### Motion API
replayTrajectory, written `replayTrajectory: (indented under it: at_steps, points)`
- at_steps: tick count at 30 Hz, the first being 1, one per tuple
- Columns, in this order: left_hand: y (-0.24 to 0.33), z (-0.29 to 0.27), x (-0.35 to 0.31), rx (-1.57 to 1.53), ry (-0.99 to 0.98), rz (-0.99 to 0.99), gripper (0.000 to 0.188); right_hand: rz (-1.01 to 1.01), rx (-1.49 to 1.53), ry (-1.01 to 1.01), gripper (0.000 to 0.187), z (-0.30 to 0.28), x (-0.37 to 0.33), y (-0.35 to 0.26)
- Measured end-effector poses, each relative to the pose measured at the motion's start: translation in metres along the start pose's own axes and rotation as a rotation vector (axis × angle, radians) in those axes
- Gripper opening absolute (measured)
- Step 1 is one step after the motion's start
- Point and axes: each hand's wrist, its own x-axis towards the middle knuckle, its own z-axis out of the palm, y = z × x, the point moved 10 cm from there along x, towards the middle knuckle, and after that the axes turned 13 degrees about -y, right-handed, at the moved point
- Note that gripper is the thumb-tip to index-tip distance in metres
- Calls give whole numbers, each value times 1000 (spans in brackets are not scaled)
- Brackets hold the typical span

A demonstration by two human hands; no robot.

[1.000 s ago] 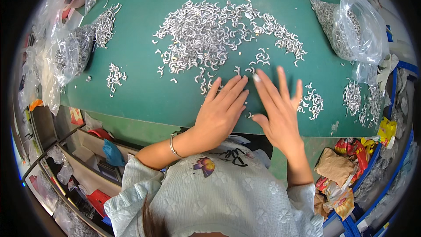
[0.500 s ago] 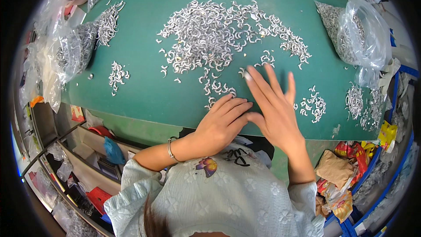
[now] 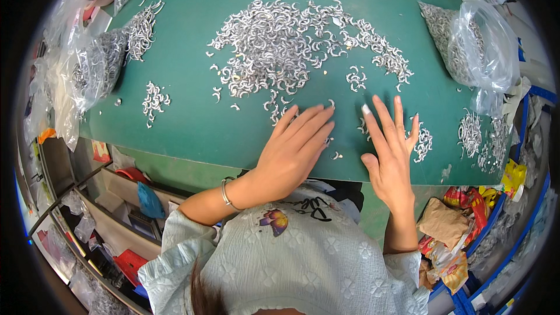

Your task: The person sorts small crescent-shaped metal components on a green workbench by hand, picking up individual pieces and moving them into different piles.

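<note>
A large heap of small silvery crescent-shaped metal pieces [image 3: 268, 44] lies on the green tabletop [image 3: 192, 122]. Below its lower edge my left hand [image 3: 294, 149] rests flat with fingers stretched out, covering some loose pieces; a few show beside its fingertips. My right hand [image 3: 388, 149] is spread to the right of it, palm down, one fingertip with a whitish covering. Its fingers are over and beside several crescents, close to a small pile [image 3: 423, 143] on the right. Another little cluster [image 3: 356, 79] sits above the right hand. Nothing is gripped in either hand.
Clear plastic bags of crescents stand at the left [image 3: 99, 70] and right [image 3: 466, 44] of the table. Small piles lie at the left [image 3: 154, 102] and near the right corner [image 3: 469, 134]. Below are shelves with a red container [image 3: 129, 265] and a brown paper bag [image 3: 443, 221].
My left hand has slid forward over loose crescents, its fingers stretching out. My right hand has moved right and slightly back, away from the left, toward the small right pile.
</note>
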Motion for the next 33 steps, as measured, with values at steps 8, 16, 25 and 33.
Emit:
replayTrajectory:
  at_steps: [8, 16, 25, 33]
  points:
    - [2, 19, 3, 95, -132, -23, 45, 73, -39, -34, 67, 15, -41, 17]
    - [23, 30, -11, -11, -110, 92, 39, 4, -50, -81, 86, 35, -31, -10]
    - [10, 14, -25, 10, 33, 35, 35, 179, -137, 58, 85, 24, -58, 35]
    - [-3, 1, -35, 109, 127, -98, 38, 47, -105, -62, 82, 29, -27, -5]
